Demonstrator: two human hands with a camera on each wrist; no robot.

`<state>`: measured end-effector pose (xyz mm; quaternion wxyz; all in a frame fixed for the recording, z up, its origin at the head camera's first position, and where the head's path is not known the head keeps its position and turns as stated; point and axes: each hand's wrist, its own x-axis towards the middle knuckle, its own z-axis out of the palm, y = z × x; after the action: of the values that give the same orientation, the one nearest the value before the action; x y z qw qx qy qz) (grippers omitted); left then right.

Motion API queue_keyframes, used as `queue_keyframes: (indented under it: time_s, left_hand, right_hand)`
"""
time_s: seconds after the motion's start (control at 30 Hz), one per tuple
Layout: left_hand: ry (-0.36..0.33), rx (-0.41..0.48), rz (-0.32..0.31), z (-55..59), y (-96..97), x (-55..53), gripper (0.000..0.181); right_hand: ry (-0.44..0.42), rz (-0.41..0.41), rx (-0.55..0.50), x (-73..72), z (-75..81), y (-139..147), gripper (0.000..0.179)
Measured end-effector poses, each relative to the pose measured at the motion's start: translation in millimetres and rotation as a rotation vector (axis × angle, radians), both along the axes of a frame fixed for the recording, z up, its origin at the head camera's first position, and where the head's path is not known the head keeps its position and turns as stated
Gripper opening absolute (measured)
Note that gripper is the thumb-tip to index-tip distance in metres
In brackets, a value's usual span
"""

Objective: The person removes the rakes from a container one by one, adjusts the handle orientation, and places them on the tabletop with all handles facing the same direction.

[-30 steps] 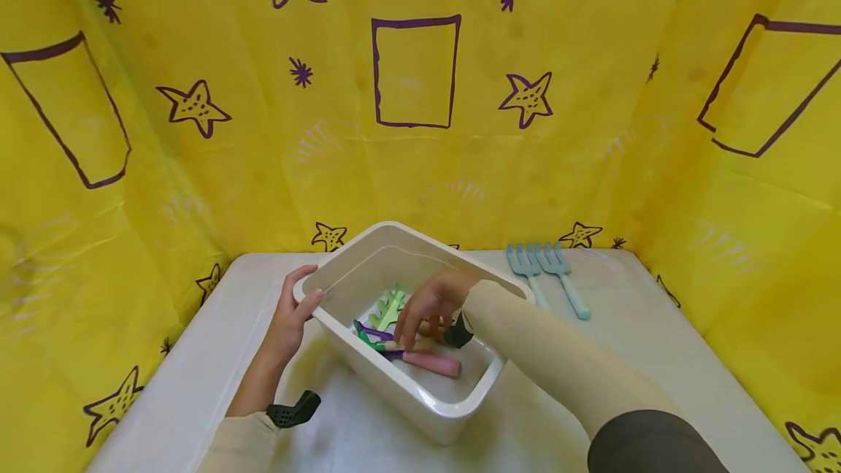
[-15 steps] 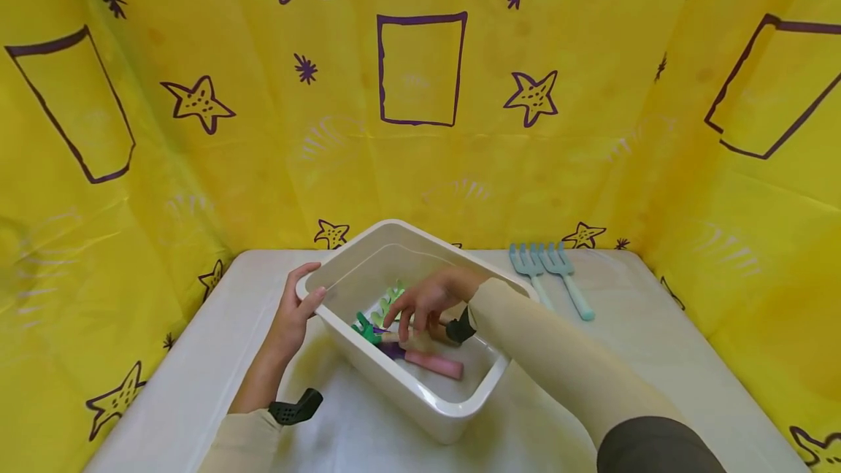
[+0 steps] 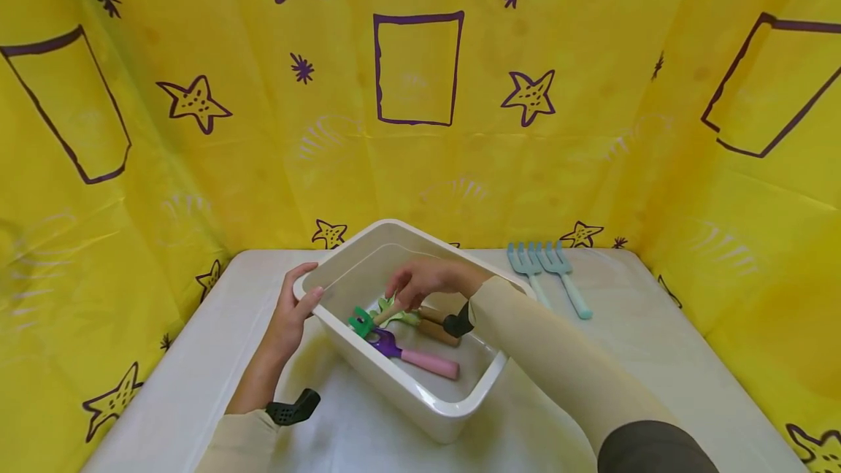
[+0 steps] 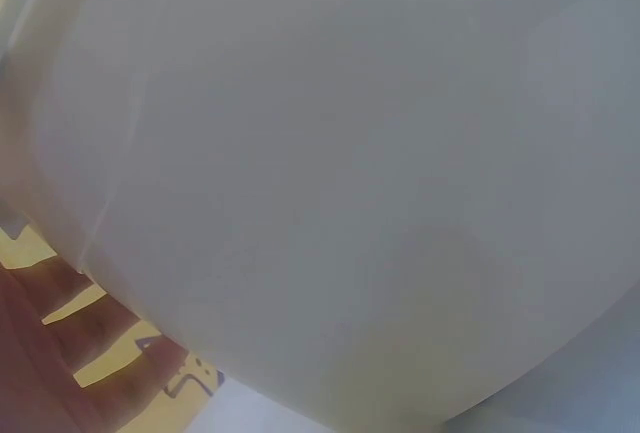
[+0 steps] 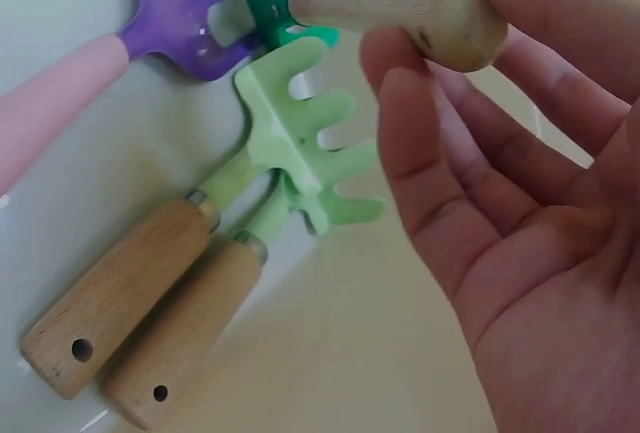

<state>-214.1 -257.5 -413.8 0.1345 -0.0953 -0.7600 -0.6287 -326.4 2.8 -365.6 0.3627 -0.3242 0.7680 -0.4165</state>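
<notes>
Rakes (image 3: 401,353) lie inside the bin (image 3: 427,416), two forks (image 3: 570,287) to its right.

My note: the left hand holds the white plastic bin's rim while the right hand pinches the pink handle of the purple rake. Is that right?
One slip: the right wrist view shows the right hand pinching the pale wooden handle of the emerald green rake; the purple rake with the pink handle lies untouched. The left hand does hold the white plastic bin's rim.
</notes>
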Motion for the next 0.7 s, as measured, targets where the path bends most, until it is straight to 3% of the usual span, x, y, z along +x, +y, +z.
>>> queue_keyframes:
  time_s: [0.2, 0.7]
  left_hand:
    - [-0.003, -0.005, 0.006, 0.0, -0.4, 0.1, 0.046]
    - [0.003, -0.022, 0.017, -1.2, -1.1, -1.8, 0.045]
  right_hand:
    - [0.041, -0.097, -0.070, -1.4, 4.5, 0.2, 0.005]
    - [0.183, -0.257, -0.247, -7.7, 22.8, 5.2, 0.011]
